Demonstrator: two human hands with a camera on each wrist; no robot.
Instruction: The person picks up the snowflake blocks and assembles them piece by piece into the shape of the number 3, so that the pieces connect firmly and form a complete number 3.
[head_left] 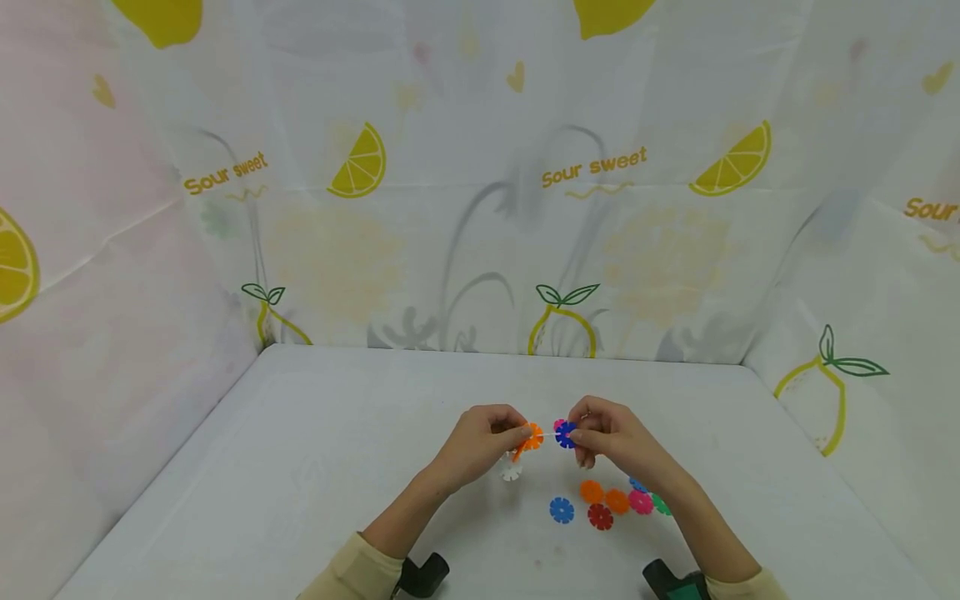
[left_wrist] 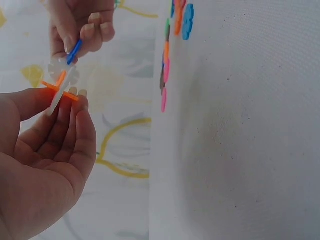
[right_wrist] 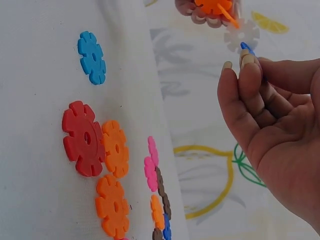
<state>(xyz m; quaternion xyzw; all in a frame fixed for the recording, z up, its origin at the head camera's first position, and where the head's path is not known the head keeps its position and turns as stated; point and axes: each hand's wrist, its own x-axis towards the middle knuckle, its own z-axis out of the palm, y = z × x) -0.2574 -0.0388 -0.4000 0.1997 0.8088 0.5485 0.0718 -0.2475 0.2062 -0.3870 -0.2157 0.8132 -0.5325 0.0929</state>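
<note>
My left hand (head_left: 483, 437) pinches an orange notched snowflake disc (head_left: 533, 436) between thumb and fingers. White translucent discs (left_wrist: 65, 72) are joined to it through their slots, and one white disc (head_left: 512, 469) hangs below the left fingers. Facing it, my right hand (head_left: 609, 429) pinches a dark blue notched disc (head_left: 566, 435) between thumb and forefinger. In the right wrist view the blue disc (right_wrist: 247, 48) stands edge-on right at the rim of a clear white disc (right_wrist: 242, 35). Both hands are raised above the table.
On the white table (head_left: 337, 467), nearer my body, lie loose discs: a light blue one (head_left: 562, 510), a red one (head_left: 600, 517), orange ones (head_left: 592, 492) and a pink one (head_left: 641, 502). More pink, brown and blue discs lie farther back. Lemon-print cloth (head_left: 480, 250) encloses the table.
</note>
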